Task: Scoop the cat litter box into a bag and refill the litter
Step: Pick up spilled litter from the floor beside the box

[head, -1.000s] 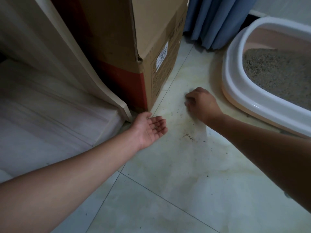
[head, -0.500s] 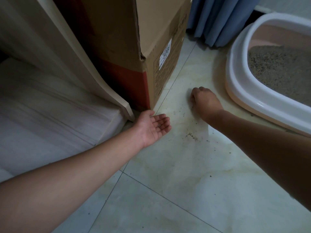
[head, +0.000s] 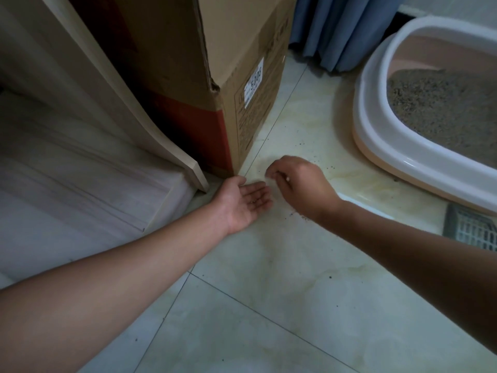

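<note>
Head view: both hands low over the floor, near the litter box.
Left hand: open, palm up, litter grains on it.
Right hand: fingertips pinched together; contents unseen.

One legible item: a small white rectangular sticker on the right-hand side face of the tall brown corrugated cardboard box with a red band at its base. The sticker sits sideways. Large dark characters along its upper part look like "5008", but the last one is soft and could be a "g". The finer lines of print below them on the sticker are too small to read. Below the sticker on the same face is a thin-lined printed frame with rows of dark small print, all illegible. Faint dark marks near the face's top right edge are unreadable too.
</note>
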The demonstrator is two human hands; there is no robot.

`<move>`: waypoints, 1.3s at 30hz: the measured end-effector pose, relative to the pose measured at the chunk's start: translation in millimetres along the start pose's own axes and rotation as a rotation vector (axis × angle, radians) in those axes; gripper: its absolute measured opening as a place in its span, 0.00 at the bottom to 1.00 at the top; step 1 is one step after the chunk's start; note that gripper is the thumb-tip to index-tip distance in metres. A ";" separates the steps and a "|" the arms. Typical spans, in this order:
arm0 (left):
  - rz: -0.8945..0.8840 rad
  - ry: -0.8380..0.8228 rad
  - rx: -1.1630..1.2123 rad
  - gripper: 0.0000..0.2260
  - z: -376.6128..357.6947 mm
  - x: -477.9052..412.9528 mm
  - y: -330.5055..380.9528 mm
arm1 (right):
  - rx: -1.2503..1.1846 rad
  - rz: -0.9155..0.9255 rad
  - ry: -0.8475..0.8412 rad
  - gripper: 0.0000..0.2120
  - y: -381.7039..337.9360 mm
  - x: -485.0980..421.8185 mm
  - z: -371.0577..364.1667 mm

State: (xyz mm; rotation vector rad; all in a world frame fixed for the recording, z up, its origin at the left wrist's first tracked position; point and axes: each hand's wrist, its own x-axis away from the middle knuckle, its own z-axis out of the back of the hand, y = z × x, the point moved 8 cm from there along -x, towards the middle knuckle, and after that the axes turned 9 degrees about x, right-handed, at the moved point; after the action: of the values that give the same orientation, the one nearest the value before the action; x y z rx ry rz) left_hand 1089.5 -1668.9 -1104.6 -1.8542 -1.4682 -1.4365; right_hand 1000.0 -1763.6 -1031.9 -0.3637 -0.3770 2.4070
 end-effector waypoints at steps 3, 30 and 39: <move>0.006 0.005 0.024 0.17 2.9 1.8 3.1 | 0.080 -0.179 0.047 0.09 48.2 0.6 7.9; 0.006 -0.012 0.005 0.17 -4.0 2.4 3.1 | 0.408 -0.208 -0.289 0.08 66.4 -7.9 -17.4; -0.016 -0.013 -0.042 0.18 -18.1 2.1 -2.2 | -0.027 0.023 -0.073 0.03 -1.8 13.9 9.2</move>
State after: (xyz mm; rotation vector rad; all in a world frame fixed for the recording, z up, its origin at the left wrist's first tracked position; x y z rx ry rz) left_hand 1078.8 -1681.1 -1096.0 -1.8840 -1.4726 -1.4769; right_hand 987.5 -1754.8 -1025.0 -0.2944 -0.4405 2.4449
